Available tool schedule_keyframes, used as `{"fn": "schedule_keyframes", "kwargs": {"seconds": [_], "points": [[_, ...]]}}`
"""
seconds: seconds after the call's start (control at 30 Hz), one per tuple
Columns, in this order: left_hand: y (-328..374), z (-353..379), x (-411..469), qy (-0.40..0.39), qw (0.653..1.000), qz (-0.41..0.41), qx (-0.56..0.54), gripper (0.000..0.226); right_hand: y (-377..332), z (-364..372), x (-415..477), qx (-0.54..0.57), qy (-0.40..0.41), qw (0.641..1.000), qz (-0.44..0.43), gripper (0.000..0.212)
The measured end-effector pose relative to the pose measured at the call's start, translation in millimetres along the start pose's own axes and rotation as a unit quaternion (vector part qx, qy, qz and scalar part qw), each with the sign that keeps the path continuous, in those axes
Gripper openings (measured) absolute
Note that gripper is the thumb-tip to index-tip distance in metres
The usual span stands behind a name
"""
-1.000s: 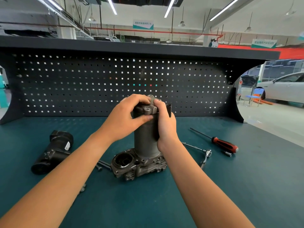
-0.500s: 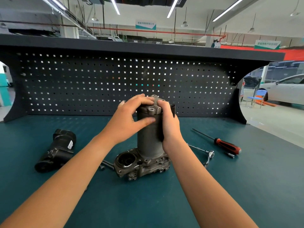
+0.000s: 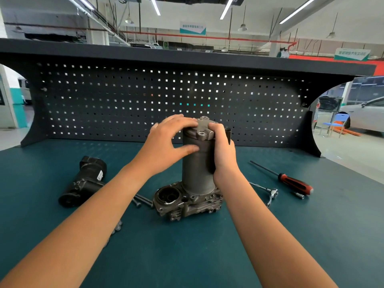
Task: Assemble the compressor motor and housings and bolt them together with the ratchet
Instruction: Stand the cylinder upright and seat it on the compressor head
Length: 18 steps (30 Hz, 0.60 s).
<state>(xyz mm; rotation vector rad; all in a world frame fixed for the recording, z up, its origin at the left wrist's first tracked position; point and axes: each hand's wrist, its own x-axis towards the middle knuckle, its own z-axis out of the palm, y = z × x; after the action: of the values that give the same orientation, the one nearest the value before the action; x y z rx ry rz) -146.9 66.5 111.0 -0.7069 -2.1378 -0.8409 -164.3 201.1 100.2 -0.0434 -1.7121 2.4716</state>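
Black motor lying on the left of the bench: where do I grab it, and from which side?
Grip the black motor round its middle, from above, with the left hand once it frees the grey cylinder. The motor lies on its side, round end toward you, boxy end toward the pegboard, so both flanks are open.

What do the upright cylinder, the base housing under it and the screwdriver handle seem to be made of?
The cylinder looks like metal: dull dark grey, smooth matte wall. The base housing is likely cast aluminium: rough pale grey, with ribs and bosses. The screwdriver handle seems plastic or rubber: red with black patches.
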Motion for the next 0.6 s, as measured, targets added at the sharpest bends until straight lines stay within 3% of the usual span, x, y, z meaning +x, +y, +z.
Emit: {"fn": "schedule_keyframes", "kwargs": {"seconds": [0.2, 0.3, 0.43, 0.53, 0.6], "points": [[2, 1, 0, 0.007, 1.0, -0.007, -0.014, 0.047, -2, 1, -1, -0.026, -0.02, 0.999, 0.019, 0.088], [4, -4, 5, -0.021, 0.998, -0.014, 0.052, 0.048, -5, 0, -2, -0.032, -0.024, 0.999, 0.019, 0.08], [7, -4, 8, -0.069, 0.981, 0.002, 0.18, 0.057, -5, 0, -1, -0.023, -0.034, 0.999, 0.019, 0.089], [7, -1, 8, -0.058, 0.978, 0.009, 0.201, 0.057, 3, -6, 3, -0.03, -0.02, 0.998, -0.049, 0.089], [7, -1, 8, -0.055, 0.979, 0.001, 0.195, 0.056, 7, -18, 2, -0.074, -0.026, 0.983, -0.164, 0.091]]}}
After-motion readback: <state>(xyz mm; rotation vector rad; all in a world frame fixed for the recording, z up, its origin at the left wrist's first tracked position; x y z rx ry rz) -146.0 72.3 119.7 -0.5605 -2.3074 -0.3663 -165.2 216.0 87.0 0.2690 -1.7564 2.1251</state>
